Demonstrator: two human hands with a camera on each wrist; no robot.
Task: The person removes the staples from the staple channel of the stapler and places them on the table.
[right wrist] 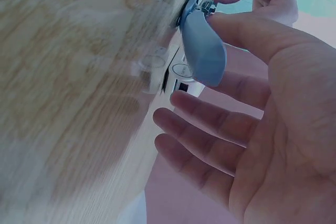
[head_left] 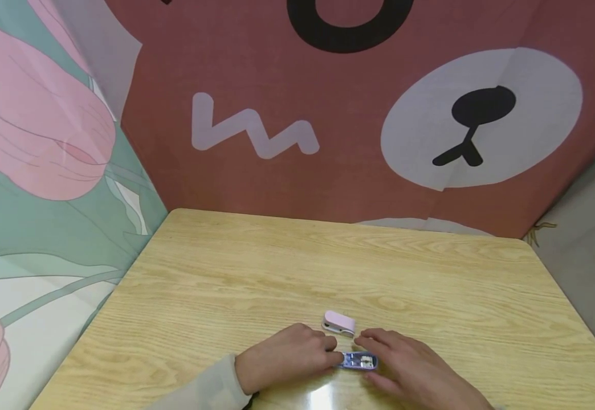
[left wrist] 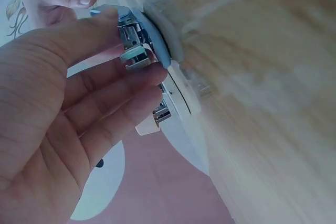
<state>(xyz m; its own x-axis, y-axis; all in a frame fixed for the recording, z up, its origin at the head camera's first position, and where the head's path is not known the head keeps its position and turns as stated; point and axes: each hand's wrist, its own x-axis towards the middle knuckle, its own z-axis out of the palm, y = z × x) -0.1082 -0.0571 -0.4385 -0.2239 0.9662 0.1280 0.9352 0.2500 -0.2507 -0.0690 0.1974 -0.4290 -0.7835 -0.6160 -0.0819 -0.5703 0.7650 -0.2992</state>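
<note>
A blue stapler (head_left: 358, 360) lies on the table with its top swung open, showing the metal inside. My left hand (head_left: 292, 356) grips its left end between thumb and fingers. In the left wrist view, the stapler's metal channel (left wrist: 132, 40) with a pale green piece shows between those fingers. My right hand (head_left: 410, 364) is spread around the stapler's right end, its fingers loosely extended. Seen from the right wrist, the blue top (right wrist: 205, 51) stands in front of the right thumb and index finger, hiding part of them. Just behind the blue one sits a closed pink stapler (head_left: 339, 323).
The wooden table (head_left: 277, 262) extends behind both staplers and out to either side. A red cloth printed with a bear's face (head_left: 256, 182) hangs behind its far edge, and a flowered cloth (head_left: 46, 222) hangs along the left.
</note>
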